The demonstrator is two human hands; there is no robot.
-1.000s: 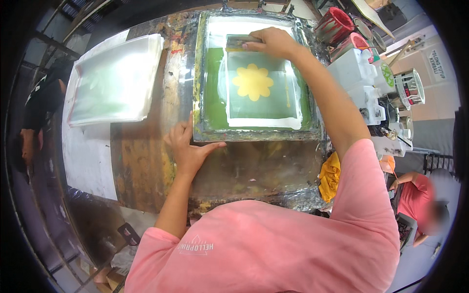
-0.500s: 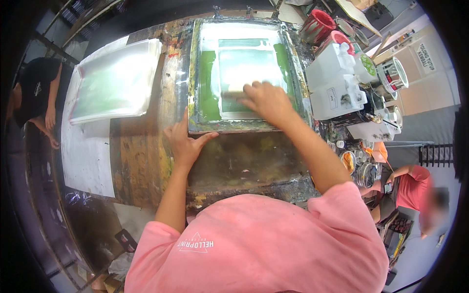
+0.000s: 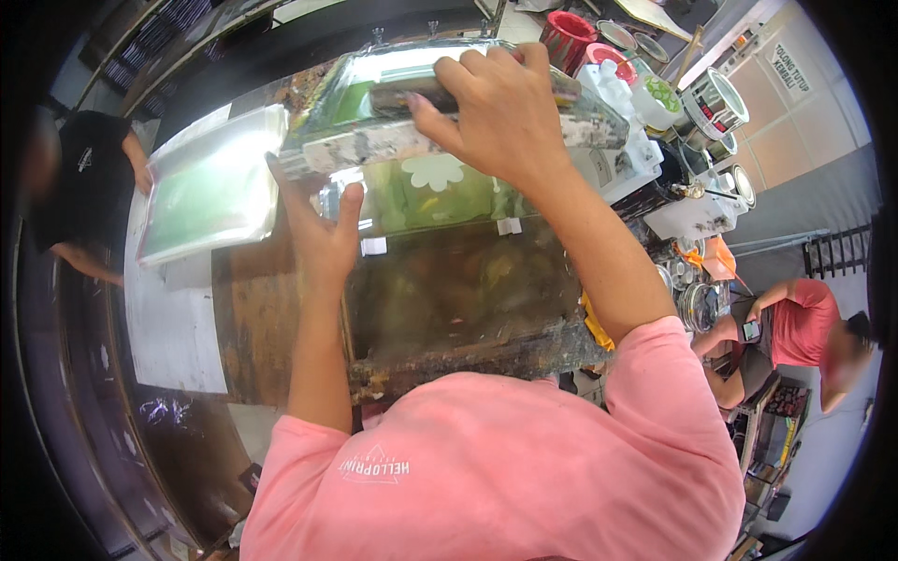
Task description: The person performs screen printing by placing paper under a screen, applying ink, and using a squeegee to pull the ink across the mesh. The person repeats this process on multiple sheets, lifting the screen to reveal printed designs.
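Note:
A screen-printing frame [image 3: 374, 142], its edge spotted with paint, is tilted up with its near side raised off the table. My right hand [image 3: 505, 107] lies over its near edge, closed round the squeegee [image 3: 398, 97], a dark bar resting across the frame. Below the raised edge lies a clear sheet [image 3: 383, 196] with a white scalloped shape printed on it, over green. My left hand [image 3: 323, 229] is open, thumb up and fingers spread, between that sheet and a stack of clear plastic sheets [image 3: 210, 192]. Whether its fingertips touch the frame or the stack I cannot tell.
The stack sits on white paper [image 3: 173, 327] at the left, with a person in black [image 3: 89, 159] beside it. Paint tins [image 3: 716, 103], a red pot [image 3: 568, 37] and white containers [image 3: 645, 164] crowd the right. Another person in pink [image 3: 795, 323] sits beyond, holding a phone.
The frame's near side has risen from flat to tilted, uncovering the printed sheet. My right hand has moved up and away with the squeegee; my left hand has shifted left, off the frame's corner.

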